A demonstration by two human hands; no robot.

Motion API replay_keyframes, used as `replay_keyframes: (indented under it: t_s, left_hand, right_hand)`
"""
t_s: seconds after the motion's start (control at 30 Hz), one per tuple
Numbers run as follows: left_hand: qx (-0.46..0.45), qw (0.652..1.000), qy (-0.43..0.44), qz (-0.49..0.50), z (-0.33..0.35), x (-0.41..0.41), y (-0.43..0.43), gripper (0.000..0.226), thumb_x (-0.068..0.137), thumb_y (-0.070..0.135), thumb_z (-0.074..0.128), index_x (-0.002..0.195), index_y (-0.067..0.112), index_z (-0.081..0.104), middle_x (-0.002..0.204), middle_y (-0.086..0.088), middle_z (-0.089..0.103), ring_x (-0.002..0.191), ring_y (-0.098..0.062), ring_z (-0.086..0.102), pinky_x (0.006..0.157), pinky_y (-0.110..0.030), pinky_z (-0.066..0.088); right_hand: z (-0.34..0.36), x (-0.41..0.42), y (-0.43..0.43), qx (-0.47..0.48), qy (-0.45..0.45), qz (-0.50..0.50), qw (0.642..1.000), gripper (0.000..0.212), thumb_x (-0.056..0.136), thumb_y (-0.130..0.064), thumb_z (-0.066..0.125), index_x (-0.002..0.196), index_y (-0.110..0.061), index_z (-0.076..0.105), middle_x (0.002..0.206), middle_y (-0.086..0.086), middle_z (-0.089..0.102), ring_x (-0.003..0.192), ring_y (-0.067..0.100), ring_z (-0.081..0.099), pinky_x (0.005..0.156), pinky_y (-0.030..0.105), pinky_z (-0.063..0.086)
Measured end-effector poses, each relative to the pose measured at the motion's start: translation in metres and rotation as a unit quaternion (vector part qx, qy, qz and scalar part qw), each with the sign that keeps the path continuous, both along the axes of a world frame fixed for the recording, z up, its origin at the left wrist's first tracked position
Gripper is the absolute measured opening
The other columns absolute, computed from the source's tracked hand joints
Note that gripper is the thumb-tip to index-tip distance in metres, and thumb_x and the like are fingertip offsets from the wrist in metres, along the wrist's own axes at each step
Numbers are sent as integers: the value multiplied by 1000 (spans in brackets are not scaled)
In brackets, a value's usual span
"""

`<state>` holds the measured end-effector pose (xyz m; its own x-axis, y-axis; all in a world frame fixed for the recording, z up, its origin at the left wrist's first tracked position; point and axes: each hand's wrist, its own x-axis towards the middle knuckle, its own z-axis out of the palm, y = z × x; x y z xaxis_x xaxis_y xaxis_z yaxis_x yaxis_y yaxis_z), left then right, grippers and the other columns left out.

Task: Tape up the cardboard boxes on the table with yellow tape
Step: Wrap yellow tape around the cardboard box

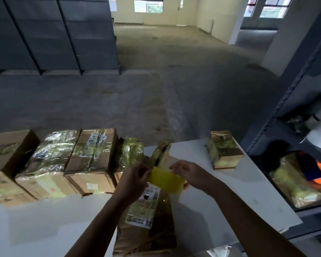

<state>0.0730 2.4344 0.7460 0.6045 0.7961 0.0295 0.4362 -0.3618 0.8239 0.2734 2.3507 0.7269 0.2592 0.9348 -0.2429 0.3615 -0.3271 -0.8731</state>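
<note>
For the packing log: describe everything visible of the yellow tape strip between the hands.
The yellow tape strip is a wide, flat, plastic-looking band, pulled taut and sloping down to the right. The left hand pinches its left end; the right hand grips its right end. It spans above the long cardboard box; whether it touches the box cannot be told.

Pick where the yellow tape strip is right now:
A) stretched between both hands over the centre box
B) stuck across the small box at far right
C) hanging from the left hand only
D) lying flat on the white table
A: the yellow tape strip spans from the left hand to the right hand, above the long cardboard box.
</note>
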Motion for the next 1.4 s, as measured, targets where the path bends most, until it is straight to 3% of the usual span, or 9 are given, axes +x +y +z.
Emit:
replay_keyframes:
  t_s: [0.13,0.3,0.47,0.6,0.7,0.83,1.03,1.2,1.4]
  left_hand:
    - [-215,971,-77,74,0,4,2,13,96,6,53,94,-3,62,89,-19,66,78,-26,68,68,-35,58]
    - [-387,906,-145,94,-7,8,2,26,95,11,56,79,-6,66,67,-16,62,62,-21,64,56,-26,55]
    - [-454,872,-166,78,-10,1,-1,24,87,2,62,66,2,73,60,-9,58,55,-15,57,51,-22,49]
    - [-438,881,-146,100,-11,1,-11,34,91,-5,55,60,0,68,56,-9,56,47,-13,54,44,-21,47]
    - [-409,891,-139,139,-12,-10,-9,21,95,-1,51,77,-6,60,62,-14,56,52,-18,56,46,-23,51]
    - [-386,903,-120,147,-15,-30,-6,19,97,2,50,91,-12,61,85,-26,64,76,-32,63,61,-31,55]
    - [-395,900,-129,136,-23,-47,-9,27,94,12,56,70,0,62,69,-17,56,61,-22,54,52,-25,46]
    - [-242,954,-62,168,-33,-54,-4,35,92,20,64,78,-12,62,62,-13,60,46,-11,58,42,-21,46]
    - [-252,948,-63,182,-41,-78,14,25,92,19,64,72,3,60,63,-10,60,54,-16,60,53,-28,54]
  right_hand:
    - [-3,-1,-10,69,119,-40,990,40,94,-52,39,98,-24,67,81,-12,66,78,8,64,67,25,52]
    - [-5,-6,-6,140,61,-71,986,41,90,-52,37,90,-22,65,89,-9,64,92,3,61,81,17,47]
    - [6,-13,-5,206,88,-39,974,37,98,-42,41,67,-22,45,64,-9,44,62,5,45,60,17,37]
    - [7,-21,4,214,59,-38,974,39,93,-37,47,62,-13,45,61,-4,42,59,7,43,58,19,35]
    - [5,-18,3,195,31,-35,980,46,90,-37,51,69,4,56,69,6,51,70,13,50,67,29,39]
    - [5,-17,0,158,-14,-4,987,34,87,-38,51,56,-24,56,55,-10,48,57,4,47,60,25,38]
    - [9,-35,14,125,-133,37,983,46,82,-57,48,69,-18,67,62,-2,59,61,8,56,58,31,42]
    - [12,-44,25,128,-167,64,976,69,79,-68,42,84,-5,69,76,16,67,69,25,61,60,39,45]
    - [15,-50,30,126,-266,117,949,50,92,-36,55,54,-8,42,46,4,37,42,9,34,47,31,28]
